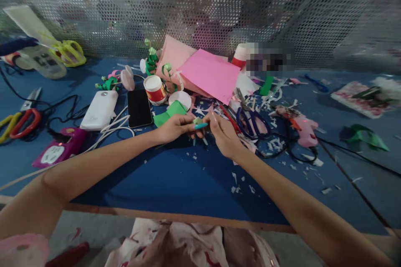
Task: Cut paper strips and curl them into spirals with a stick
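My left hand [173, 128] is closed in a pinch around a small light green paper piece [198, 120]. A pointed teal tip, apparently a long thumbnail, sticks out from it towards the right. Close by on the right, my right hand [223, 135] has its thumb and fingers pressed together. Whatever may be between them is too small to make out. Just behind the left hand lies a folded green paper sheet [170, 112]. Dark blue-handled scissors [253, 123] rest beside the right hand, among white paper scraps.
Pink paper sheets [209, 75] lean at the back, near a red-and-white tub [155, 90]. On the left are a black phone [139, 108], a white power bank [99, 110], cables and red-and-yellow-handled scissors [26, 121]. A pink glue gun [305, 131] with a black cord lies right.
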`<state>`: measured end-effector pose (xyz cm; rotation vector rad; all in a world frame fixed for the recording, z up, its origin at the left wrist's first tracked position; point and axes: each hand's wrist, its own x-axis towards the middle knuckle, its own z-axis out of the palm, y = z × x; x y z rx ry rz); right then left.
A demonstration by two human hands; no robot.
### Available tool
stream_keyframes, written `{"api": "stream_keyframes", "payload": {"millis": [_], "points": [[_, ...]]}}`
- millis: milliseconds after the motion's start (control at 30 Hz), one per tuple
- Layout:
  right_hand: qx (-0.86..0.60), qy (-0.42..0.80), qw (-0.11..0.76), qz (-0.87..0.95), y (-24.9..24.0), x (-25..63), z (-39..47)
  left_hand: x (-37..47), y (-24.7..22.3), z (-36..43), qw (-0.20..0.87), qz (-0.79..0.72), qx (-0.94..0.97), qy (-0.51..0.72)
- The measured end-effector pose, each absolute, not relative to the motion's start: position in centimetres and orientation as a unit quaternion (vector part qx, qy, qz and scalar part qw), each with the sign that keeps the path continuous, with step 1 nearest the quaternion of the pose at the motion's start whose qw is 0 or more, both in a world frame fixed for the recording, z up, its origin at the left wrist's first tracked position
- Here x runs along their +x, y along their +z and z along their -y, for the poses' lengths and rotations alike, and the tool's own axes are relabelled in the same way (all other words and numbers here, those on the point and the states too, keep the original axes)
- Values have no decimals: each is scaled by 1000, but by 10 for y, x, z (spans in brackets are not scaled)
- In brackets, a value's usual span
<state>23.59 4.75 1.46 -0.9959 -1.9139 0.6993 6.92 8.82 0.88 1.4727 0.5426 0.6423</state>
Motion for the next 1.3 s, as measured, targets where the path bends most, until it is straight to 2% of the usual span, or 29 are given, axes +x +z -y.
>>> {"api": "stream_keyframes", "payload": {"millis": [267,500,633,933,1133,1300], "points": [[-405,425,427,688,11,232,-45,67,7,-85,623,-289,664,295],[-440,502,372,645,10,225,-46,69,9,-77,590,-331,670,306],[-441,523,382,622,9,228,-48,68,9,-79,588,-324,665,326],[-448,477,404,639,4,230,-51,70,2,-85,545,-356,639,410],[-427,501,345,669,8,232,-51,69,1,-88,551,-284,684,384],[-453,337,316,763,11,239,-52,68,4,-90,578,-298,657,381]]}}
